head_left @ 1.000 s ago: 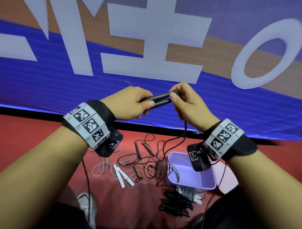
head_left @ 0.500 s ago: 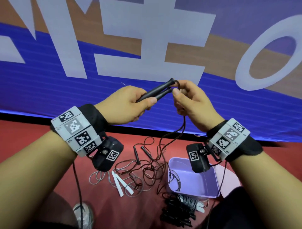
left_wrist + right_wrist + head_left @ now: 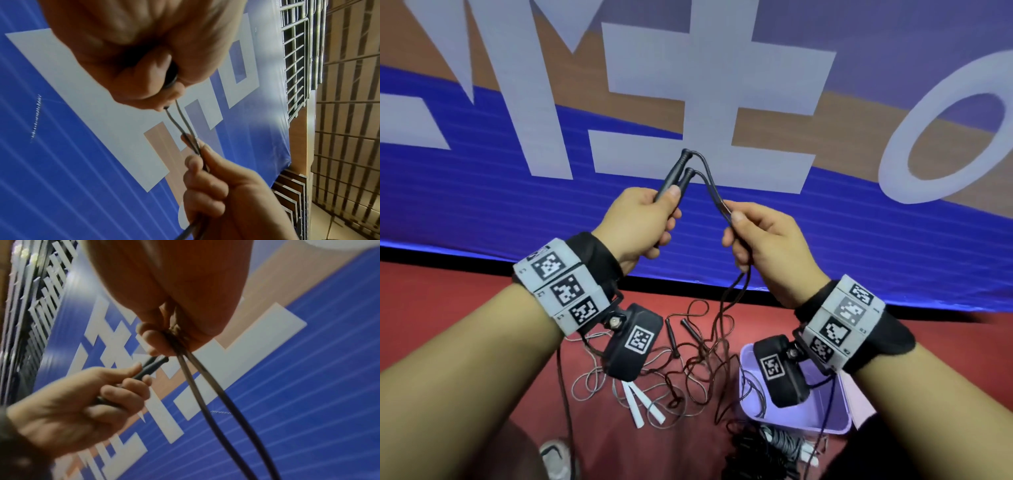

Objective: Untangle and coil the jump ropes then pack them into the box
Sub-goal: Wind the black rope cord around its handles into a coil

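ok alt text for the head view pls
Left hand grips two black handles held together while right hand pinches their two cords; below, tangled ropes lie on red floor beside a purple box.

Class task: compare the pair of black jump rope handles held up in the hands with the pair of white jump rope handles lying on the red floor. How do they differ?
The black handles are gripped side by side in the left hand, tips raised; the white handles lie untouched on the red floor, splayed apart. The black pair's cords run to the right hand, which pinches them; the white pair's pale cord sprawls loose. Both are slim stick-shaped pairs.
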A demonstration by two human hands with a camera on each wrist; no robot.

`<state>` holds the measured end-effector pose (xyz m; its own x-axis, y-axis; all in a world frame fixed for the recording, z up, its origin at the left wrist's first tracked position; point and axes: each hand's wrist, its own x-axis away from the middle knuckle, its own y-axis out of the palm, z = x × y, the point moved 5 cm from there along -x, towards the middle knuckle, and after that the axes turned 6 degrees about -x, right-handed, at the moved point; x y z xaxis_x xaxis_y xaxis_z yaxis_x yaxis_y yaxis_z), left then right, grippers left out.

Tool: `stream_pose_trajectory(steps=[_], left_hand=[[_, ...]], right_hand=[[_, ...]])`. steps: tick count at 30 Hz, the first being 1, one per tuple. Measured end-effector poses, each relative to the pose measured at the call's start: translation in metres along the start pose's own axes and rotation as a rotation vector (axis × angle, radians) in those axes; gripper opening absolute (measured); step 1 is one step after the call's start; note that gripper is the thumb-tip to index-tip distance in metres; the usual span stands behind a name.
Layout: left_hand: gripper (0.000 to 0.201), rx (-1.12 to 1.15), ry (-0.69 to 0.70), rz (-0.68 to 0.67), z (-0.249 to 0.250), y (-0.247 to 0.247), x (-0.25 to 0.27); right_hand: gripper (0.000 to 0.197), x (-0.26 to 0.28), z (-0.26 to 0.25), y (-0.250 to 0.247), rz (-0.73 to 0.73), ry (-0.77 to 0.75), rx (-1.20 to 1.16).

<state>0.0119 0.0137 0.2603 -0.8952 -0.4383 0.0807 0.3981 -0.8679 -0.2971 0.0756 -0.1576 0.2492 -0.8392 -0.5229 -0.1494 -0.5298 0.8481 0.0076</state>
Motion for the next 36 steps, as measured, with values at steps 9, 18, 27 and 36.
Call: stream_pose_trajectory(steps=[9,18,27,36], left_hand=[[0.036,0.101,-0.049,0.025,0.004,0.027,-0.007],[0.025,0.176,-0.069,-0.054,0.009,0.047,0.004],[0.038,0.226,-0.119,-0.084,0.01,0.047,0.01],[0.019,0.33,-0.194,-0.166,0.012,0.046,0.005]], right_hand=[[0.013,0.014,0.001,0.007,0.131,0.29,-0.591],[0.024,0.017,-0.004,0.002,0.09,-0.059,0.125],[0.039,0.026,-0.01,0.011,-0.091,-0.277,0.429],[0.028,0.023,-0.013,0.004,-0.024,-0.366,0.491]])
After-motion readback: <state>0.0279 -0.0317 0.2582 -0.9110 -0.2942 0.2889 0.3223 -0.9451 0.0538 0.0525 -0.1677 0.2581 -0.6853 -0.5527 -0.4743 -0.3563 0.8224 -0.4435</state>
